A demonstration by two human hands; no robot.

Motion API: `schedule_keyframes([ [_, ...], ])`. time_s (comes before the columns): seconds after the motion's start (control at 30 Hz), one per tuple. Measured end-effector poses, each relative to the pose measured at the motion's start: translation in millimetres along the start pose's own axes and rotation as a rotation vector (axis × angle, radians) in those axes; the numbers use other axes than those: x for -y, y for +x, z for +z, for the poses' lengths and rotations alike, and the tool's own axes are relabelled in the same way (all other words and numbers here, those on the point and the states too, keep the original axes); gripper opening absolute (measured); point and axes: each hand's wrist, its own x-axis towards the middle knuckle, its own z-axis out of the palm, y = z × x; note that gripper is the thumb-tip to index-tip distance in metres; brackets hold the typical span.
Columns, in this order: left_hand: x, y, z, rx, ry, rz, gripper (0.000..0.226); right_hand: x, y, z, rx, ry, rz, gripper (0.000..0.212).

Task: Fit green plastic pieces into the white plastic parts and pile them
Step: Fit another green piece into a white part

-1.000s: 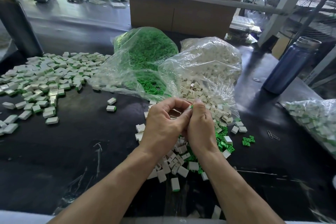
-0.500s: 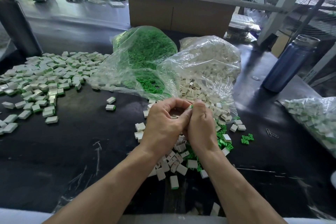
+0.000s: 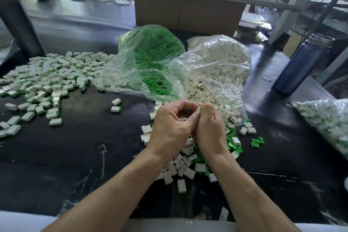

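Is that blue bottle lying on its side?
No, the blue bottle stands upright on the dark table, off to the right behind the bags of parts.

Loose white parts (image 3: 185, 165) and green pieces (image 3: 232, 140) lie mixed in a heap on the counter (image 3: 75, 147). Assembled white-and-green units (image 3: 47, 79) spread flat at far left. Clear bags hold more green pieces (image 3: 150, 51) and white parts (image 3: 216, 62).

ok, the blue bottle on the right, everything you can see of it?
The blue bottle stands upright at the right rear of the black table, leaning in the picture from lens distortion. Dark blue, glossy, metal-looking body; silvery rim at the top, no cap visible. Nothing touches it; both hands work well away from it.
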Motion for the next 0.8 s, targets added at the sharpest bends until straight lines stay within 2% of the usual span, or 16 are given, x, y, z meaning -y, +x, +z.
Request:
schedule_keyframes([
  [0.37,4,0,0,-0.006,-0.04,-0.002,0.005,-5,1,0,-0.038,-0.046,0.053,0.055],
  [0.5,6,3,-8,-0.061,-0.018,-0.031,0.014,-7,2,-7,-0.074,-0.102,0.033,0.063],
  [0.7,9,8,-20,-0.198,0.118,-0.028,0.013,-3,6,-23,-0.142,-0.286,-0.136,0.028],
  [0.8,10,12,-37,-0.229,0.33,-0.007,0.013,-6,6,-24,-0.125,-0.441,-0.134,0.021],
])
